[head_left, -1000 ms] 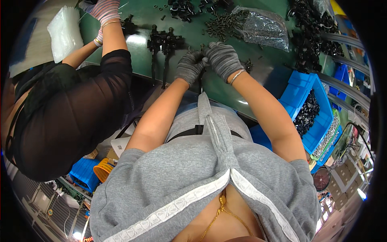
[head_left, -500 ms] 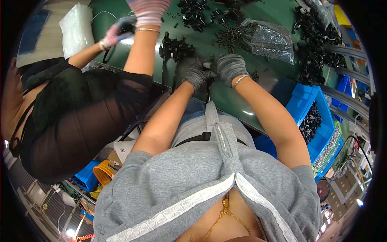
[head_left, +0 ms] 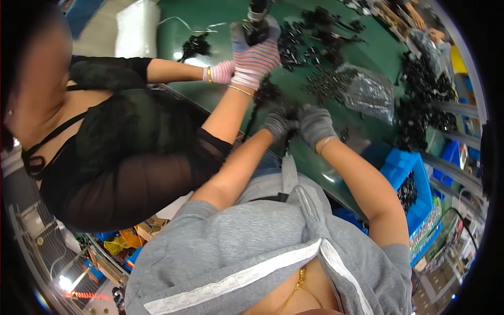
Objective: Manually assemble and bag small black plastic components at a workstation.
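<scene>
My left hand (head_left: 279, 125), in a grey knitted glove, is closed around a slim black part (head_left: 289, 140) near the table's front edge. Close beside it my right hand (head_left: 317, 125), gloved alike, has its fingers bent together at the upper end of that part. What the right fingertips pinch, if anything, is blurred and hidden. Just left of my hands lies a cluster of black parts (head_left: 269, 90). Beyond my right hand is a heap of small screws (head_left: 324, 84) next to a clear plastic bag (head_left: 369, 92).
At my left a co-worker's striped-gloved hand (head_left: 257, 58) grips a black cylindrical tool (head_left: 257, 13). More black parts (head_left: 299, 44) lie farther back on the green table (head_left: 223, 39). A blue bin (head_left: 391, 165) with small black pieces stands at right, below a dark pile (head_left: 420, 100).
The whole view has shifted, so the table sits lower and farther right. The co-worker's striped hand now shows with a tool, their other hand moved close to it. My hands stay together.
</scene>
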Tool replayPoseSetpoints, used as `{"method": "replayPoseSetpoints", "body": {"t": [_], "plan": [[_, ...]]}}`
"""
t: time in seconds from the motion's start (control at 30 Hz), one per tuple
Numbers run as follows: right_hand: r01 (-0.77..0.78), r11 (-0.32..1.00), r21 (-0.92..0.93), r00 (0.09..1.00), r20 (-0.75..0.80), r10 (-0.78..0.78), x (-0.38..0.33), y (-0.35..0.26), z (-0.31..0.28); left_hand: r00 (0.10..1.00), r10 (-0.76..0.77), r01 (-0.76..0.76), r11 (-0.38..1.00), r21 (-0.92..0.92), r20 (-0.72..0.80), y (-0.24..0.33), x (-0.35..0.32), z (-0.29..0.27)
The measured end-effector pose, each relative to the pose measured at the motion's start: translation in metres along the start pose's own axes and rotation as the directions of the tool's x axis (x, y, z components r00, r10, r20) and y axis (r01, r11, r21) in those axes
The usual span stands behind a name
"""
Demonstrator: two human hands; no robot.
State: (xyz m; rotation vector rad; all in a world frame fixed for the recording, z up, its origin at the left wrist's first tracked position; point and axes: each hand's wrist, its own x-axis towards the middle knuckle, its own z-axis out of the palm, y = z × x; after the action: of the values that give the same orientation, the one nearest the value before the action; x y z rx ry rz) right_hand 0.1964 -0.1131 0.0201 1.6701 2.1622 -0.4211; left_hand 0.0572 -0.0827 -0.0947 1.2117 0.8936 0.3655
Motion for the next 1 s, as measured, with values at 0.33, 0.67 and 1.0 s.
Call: {"method": "replayPoseSetpoints", "body": {"t": [0.33, 0.67, 1.0], "plan": [[-0.291, 0.951, 0.104, 0.952, 0.129, 0.277, 0.004, -0.007, -0.010, 0.995, -0.100, 0.095, 0.981, 0.168, 0.020, 0.035, -0.009, 0.002], [-0.416, 0.896, 0.156, 0.898, 0.224, 0.378, 0.017, -0.006, -0.021, 0.993, -0.075, 0.097, 0.960, 0.262, -0.092, 0.028, -0.008, -0.002], [-0.129, 0.973, 0.189, 0.992, 0.020, 0.128, 0.000, 0.012, 0.000, 0.989, 0.064, -0.032, 0.971, 0.239, -0.131, 0.012, -0.016, 0.007]]}}
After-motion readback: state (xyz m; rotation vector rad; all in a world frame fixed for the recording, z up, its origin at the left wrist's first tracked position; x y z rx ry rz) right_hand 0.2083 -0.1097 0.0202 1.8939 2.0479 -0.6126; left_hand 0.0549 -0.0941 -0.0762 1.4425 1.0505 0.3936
